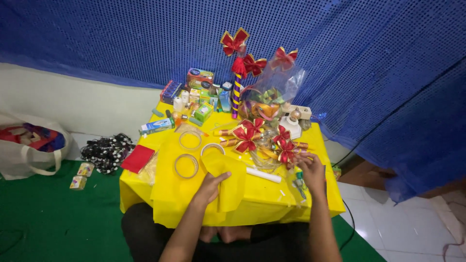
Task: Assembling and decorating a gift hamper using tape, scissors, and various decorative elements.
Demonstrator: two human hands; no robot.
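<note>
Evidently the yellow sheet is soft, thin stuff, light and floppy; it lies folded near the table's front edge, below the tape rings. The left hand rests flat on it, fingers together, thumb spread. Best taken by an edge or fold, since it would sag from the middle. The right hand sits by the red bows; whether it pinches anything I cannot tell. A white tube lies between the hands.

Hands on yellow paper, bows beside
</note>
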